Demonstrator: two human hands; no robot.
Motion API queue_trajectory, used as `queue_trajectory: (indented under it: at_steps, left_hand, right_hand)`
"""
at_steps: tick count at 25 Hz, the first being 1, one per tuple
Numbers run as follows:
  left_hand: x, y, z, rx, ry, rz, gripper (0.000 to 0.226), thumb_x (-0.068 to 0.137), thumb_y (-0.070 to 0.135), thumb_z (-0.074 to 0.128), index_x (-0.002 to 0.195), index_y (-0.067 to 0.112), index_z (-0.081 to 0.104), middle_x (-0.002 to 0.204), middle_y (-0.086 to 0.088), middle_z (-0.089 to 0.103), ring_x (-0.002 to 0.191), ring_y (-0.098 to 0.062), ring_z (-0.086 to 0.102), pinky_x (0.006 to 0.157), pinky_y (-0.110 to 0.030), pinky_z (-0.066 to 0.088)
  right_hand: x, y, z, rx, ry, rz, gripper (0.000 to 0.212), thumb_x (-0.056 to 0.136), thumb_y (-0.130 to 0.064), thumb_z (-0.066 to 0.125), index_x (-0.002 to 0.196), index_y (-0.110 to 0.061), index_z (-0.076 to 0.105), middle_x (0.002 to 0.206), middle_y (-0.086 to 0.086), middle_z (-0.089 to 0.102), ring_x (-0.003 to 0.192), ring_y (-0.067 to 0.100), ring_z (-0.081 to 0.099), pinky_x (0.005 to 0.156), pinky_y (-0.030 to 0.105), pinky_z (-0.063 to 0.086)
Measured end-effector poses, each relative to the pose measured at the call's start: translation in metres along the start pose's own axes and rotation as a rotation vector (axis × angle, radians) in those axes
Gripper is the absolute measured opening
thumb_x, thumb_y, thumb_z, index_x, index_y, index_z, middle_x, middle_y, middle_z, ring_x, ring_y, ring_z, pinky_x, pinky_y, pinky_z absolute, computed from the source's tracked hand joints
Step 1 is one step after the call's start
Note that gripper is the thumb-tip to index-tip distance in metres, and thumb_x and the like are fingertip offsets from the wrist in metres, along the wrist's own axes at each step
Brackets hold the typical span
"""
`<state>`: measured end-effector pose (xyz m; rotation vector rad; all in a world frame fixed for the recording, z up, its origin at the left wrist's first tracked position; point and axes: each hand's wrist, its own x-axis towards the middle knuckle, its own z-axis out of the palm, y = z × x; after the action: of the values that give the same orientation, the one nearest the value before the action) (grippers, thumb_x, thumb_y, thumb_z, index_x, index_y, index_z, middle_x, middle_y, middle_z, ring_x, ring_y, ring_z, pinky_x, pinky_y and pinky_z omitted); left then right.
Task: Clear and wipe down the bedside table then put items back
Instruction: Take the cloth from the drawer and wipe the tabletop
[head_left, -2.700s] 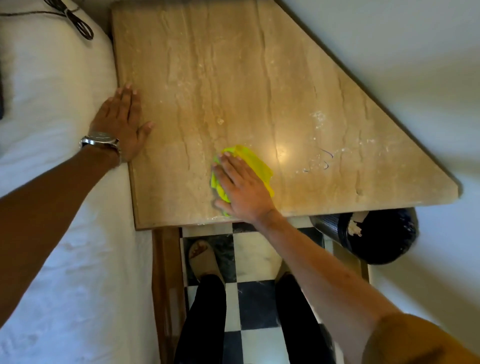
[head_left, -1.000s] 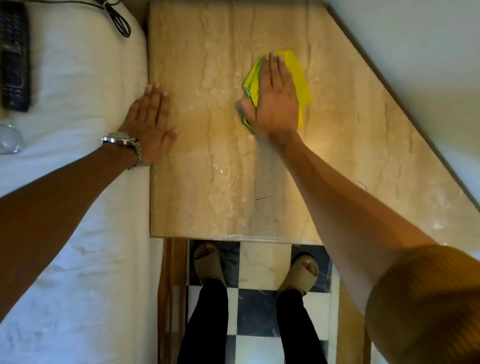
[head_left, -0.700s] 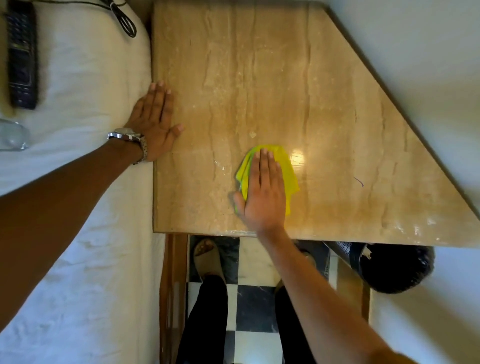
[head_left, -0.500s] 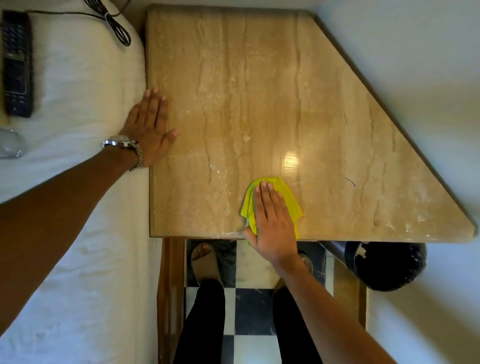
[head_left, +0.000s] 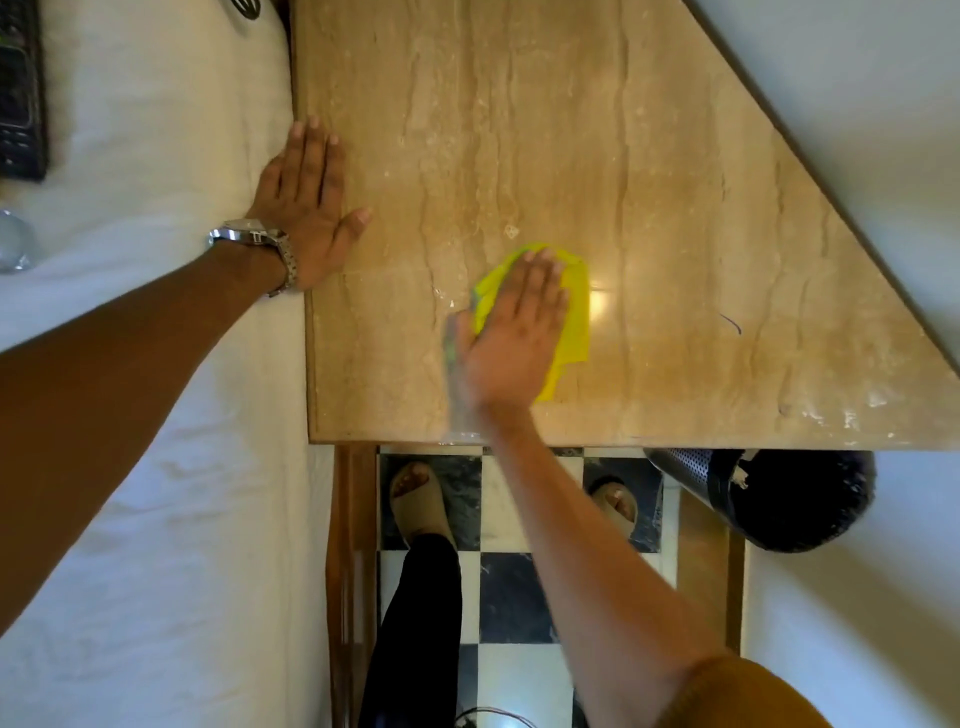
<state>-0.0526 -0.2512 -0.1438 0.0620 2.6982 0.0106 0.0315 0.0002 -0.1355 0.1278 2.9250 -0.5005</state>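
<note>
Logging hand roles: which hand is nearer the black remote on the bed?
Left. The left hand lies at the table edge by the bed; the right hand presses the yellow cloth farther from the remote.

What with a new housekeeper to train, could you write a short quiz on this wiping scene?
1. True or false: the right hand presses the cloth flat on the table.
2. Where does the left hand rest? A: at the table's edge. B: on the cloth. C: on the right hand.
3. Fill in: the remote lies on the ____.

Key: 1 true; 2 A; 3 bed.
</note>
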Motion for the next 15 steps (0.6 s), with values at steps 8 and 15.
queue_trajectory:
  at_steps: [8, 15]
  left_hand:
    - [-0.002, -0.002, 0.003, -0.002, 0.010, -0.001, 0.084, 0.097, 0.062, 0.005, 0.158, 0.006, -0.007, 0.166, -0.019, -0.011, 0.154, -0.031, -0.010, 0.122, -0.048, 0.004]
    - [0.001, -0.002, 0.004, -0.008, 0.049, 0.011, 0.085, 0.096, 0.063, 0.009, 0.158, 0.006, -0.004, 0.166, -0.022, -0.005, 0.154, -0.035, -0.004, 0.121, -0.052, 0.008]
  right_hand:
    - [-0.078, -0.008, 0.028, -0.139, -0.275, -0.747, 0.089, 0.092, -0.053, 0.051, 0.157, -0.002, 0.019, 0.165, 0.017, 0.018, 0.155, 0.034, 0.010, 0.126, 0.051, 0.013]
    - [-0.057, 0.112, -0.009, -0.298, -0.211, -1.157, 0.066, 0.098, -0.038, 0.047, 0.155, -0.010, 0.029, 0.161, 0.015, 0.032, 0.150, 0.033, 0.030, 0.121, 0.051, 0.029]
